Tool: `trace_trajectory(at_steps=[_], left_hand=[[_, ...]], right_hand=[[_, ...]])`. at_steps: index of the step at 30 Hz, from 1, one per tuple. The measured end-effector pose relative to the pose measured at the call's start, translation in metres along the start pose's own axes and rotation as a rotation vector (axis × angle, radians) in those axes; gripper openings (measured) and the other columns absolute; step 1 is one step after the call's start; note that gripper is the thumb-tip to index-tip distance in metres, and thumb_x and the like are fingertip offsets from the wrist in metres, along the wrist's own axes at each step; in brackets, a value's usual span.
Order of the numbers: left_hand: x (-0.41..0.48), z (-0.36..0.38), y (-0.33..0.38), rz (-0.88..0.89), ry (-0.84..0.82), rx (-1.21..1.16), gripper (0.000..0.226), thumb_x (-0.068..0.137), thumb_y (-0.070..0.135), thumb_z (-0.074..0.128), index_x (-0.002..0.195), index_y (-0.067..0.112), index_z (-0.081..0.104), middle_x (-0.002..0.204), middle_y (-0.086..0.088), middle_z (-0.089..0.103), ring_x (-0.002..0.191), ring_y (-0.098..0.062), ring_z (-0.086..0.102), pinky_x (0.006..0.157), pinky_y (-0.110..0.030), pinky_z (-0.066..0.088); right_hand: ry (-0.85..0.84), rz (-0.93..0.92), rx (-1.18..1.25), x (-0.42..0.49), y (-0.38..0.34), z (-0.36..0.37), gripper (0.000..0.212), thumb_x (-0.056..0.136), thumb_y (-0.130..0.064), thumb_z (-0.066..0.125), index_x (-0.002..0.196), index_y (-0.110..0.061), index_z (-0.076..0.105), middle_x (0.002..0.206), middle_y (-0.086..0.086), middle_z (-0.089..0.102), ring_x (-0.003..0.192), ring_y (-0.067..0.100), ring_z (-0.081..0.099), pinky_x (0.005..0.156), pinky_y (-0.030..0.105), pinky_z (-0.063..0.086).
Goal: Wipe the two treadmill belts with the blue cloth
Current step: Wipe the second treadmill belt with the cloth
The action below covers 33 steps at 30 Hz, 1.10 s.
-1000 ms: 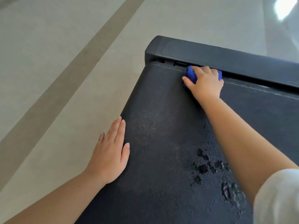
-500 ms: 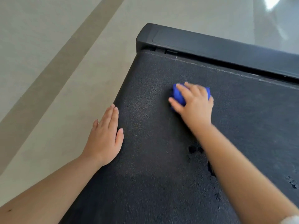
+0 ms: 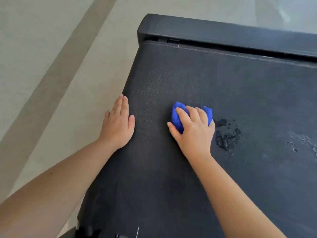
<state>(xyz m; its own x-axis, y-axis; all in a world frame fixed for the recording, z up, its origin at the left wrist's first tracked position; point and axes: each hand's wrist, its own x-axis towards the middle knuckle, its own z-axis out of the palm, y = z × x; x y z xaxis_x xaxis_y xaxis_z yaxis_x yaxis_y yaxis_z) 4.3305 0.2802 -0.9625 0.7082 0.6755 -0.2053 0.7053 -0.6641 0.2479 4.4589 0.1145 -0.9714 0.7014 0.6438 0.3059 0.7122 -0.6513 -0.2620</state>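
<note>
1. Blue cloth (image 3: 176,115): bunched into a wad and sitting on the treadmill belt (image 3: 188,79), about mid-length in this view and left of the belt's centre line.
2. Right hand (image 3: 193,133): on top of the wad, fingers curled over it, thumb tucked against its left side. I read it as clamping the cloth and pressing it down onto the belt.
3. Left hand (image 3: 116,124): fingers straight and held together, holding nothing. It lies flat across the belt's left edge, well apart from the cloth, probably as a brace.
4. Key relation: a dark, wet-looking blotch (image 3: 224,136) lies just to the right of the right hand's knuckles, almost touching the cloth's right end. More speckled marks (image 3: 301,143) sit further right, near the frame edge.
5. Belt's long axis runs from me towards the black end cover (image 3: 223,31). The blotch is across that axis from the cloth, so my call for the next stroke is sideways to the right, not along the belt.
6. The right hand is much the nearer to the blotch, so no hand change is needed.
7. Progress, as a judgement: this belt is partly done, with marks left on the right side. No second belt is in view.
8. Surroundings: pale floor (image 3: 42,40) with a darker stripe (image 3: 56,71) on the left.
</note>
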Motion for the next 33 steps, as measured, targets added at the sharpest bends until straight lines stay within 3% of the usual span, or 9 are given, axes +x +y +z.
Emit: trace_trajectory(at_steps=[6,10,13,16,19,22,27,30,33], left_hand=[[-0.015,0.001,0.009,0.013,0.039,0.139,0.056,0.1,0.028,0.022,0.148,0.004,0.005,0.157,-0.011,0.002,0.144,-0.023,0.005,0.112,-0.046,0.015],[-0.078,0.017,0.008,0.086,0.009,0.168,0.058,0.1,0.03,0.023,0.148,0.003,0.004,0.157,-0.012,-0.003,0.144,-0.024,-0.002,0.114,-0.045,0.013],[-0.132,0.03,0.004,0.186,0.044,0.157,0.057,0.097,0.031,0.022,0.144,-0.001,0.022,0.153,-0.017,0.017,0.142,-0.029,0.016,0.109,-0.051,0.022],[-0.14,0.035,0.001,0.205,0.085,0.181,0.061,0.091,0.032,0.022,0.139,-0.004,0.034,0.148,-0.02,0.03,0.137,-0.033,0.028,0.102,-0.055,0.03],[-0.138,0.035,0.003,0.207,0.098,0.193,0.061,0.091,0.031,0.023,0.139,-0.004,0.033,0.148,-0.019,0.03,0.137,-0.033,0.028,0.102,-0.055,0.031],[-0.139,0.036,0.004,0.196,0.104,0.211,0.061,0.091,0.032,0.022,0.141,-0.002,0.031,0.149,-0.018,0.029,0.138,-0.032,0.026,0.104,-0.054,0.029],[-0.135,0.038,0.003,0.179,0.131,0.223,0.061,0.092,0.036,0.021,0.14,0.0,0.033,0.148,-0.017,0.032,0.135,-0.033,0.03,0.101,-0.054,0.028],[-0.134,0.037,0.004,0.166,0.14,0.24,0.061,0.092,0.037,0.021,0.14,0.001,0.033,0.147,-0.017,0.033,0.135,-0.032,0.029,0.101,-0.053,0.027],[-0.137,0.037,0.006,0.161,0.15,0.213,0.059,0.093,0.034,0.02,0.142,0.001,0.027,0.149,-0.016,0.03,0.137,-0.031,0.027,0.103,-0.053,0.028]], right_hand=[[-0.031,-0.008,-0.035,-0.117,-0.026,-0.034,0.043,0.081,-0.05,0.05,0.107,-0.021,0.068,0.113,0.005,0.065,0.107,0.03,0.058,0.08,0.049,0.047],[0.002,-0.007,-0.017,-0.177,-0.039,-0.047,0.039,0.08,-0.048,0.054,0.108,-0.023,0.066,0.115,0.005,0.066,0.111,0.027,0.052,0.083,0.052,0.047],[0.032,-0.039,-0.001,-0.194,-0.038,-0.048,0.039,0.08,-0.048,0.055,0.112,-0.027,0.058,0.115,0.003,0.066,0.111,0.026,0.052,0.083,0.052,0.047],[0.066,-0.111,0.004,-0.177,-0.032,-0.043,0.039,0.079,-0.049,0.055,0.113,-0.029,0.057,0.115,0.002,0.066,0.109,0.027,0.053,0.084,0.055,0.046],[0.081,-0.172,0.055,-0.125,-0.023,-0.031,0.041,0.078,-0.049,0.054,0.107,-0.025,0.069,0.112,0.003,0.068,0.104,0.03,0.06,0.083,0.055,0.046],[0.016,-0.109,0.088,-0.042,-0.017,-0.01,0.046,0.078,-0.052,0.051,0.106,-0.022,0.071,0.11,0.004,0.068,0.102,0.031,0.062,0.082,0.057,0.044],[-0.241,0.033,0.013,0.065,-0.02,0.016,0.05,0.09,-0.055,0.049,0.134,-0.032,0.048,0.138,-0.005,0.045,0.129,0.022,0.034,0.099,0.046,0.027],[-0.216,0.005,0.025,0.048,-0.022,0.011,0.049,0.088,-0.053,0.051,0.13,-0.028,0.052,0.132,-0.002,0.05,0.125,0.023,0.039,0.097,0.047,0.032],[-0.015,-0.038,0.08,-0.029,-0.03,-0.004,0.043,0.079,-0.05,0.054,0.109,-0.022,0.067,0.111,0.002,0.064,0.108,0.027,0.056,0.084,0.05,0.044]])
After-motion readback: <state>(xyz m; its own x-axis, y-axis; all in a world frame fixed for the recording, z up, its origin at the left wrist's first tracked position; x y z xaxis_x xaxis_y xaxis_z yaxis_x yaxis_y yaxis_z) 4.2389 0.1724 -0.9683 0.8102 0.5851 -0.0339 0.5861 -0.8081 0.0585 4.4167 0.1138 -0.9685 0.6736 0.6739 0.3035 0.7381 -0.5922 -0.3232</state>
